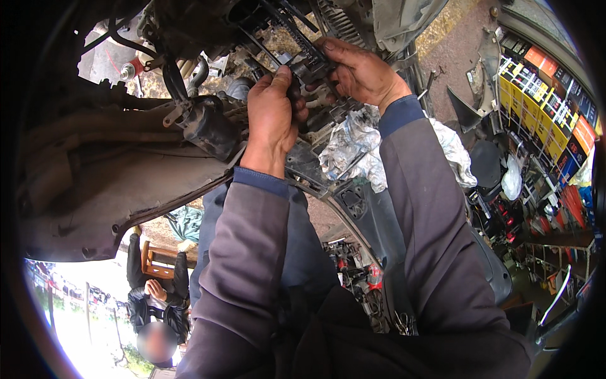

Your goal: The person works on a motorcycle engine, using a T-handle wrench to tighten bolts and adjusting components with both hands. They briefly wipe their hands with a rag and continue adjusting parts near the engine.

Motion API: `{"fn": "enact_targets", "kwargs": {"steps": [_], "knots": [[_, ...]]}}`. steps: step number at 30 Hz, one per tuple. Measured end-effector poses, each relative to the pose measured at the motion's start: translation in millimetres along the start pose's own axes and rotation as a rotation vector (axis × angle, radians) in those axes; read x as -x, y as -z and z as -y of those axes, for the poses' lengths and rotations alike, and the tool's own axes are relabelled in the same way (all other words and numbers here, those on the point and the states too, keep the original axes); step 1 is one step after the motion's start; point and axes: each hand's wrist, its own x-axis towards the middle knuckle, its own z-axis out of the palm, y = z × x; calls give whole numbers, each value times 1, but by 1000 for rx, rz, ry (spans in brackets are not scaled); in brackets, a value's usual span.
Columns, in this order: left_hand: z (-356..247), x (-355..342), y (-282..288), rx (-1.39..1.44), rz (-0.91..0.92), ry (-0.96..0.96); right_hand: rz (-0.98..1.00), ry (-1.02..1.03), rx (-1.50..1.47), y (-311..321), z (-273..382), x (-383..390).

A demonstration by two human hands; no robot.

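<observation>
Both my hands reach up into the dirty underside of a vehicle. My left hand [273, 114] is closed around a small black plastic part [307, 66], thumb pressed on top of it. My right hand [357, 71] grips the same black part from the right, fingers curled over its upper edge. The part sits among black cables and a ribbed hose [339, 22]. A black cylindrical component [208, 129] on a bracket hangs just left of my left hand. A crumpled grey-white rag [353, 148] lies below my right wrist.
A curved dusty body panel [107, 183] fills the left. Shelves with yellow, orange and black boxes [543, 107] line the right side. A white plastic bag [511, 180] hangs near them. Another person [154, 303] sits by a wooden chair at lower left.
</observation>
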Motion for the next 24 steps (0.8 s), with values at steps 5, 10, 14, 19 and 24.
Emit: {"fn": "enact_targets", "kwargs": {"steps": [5,10,14,19,24], "knots": [[8,-1,-6,41,-25,-58,45,-24,23,-1,3,2],[2,6,-3,36,1,71,43,-17,79,2,4,6],[6,4,-2,106,90,9,-16,-3,87,3,3,3],[50,15,5,41,83,-85,-70,-22,43,5,6,3],[156,47,-8,-1030,319,-324,-67,16,226,3,9,8]]}}
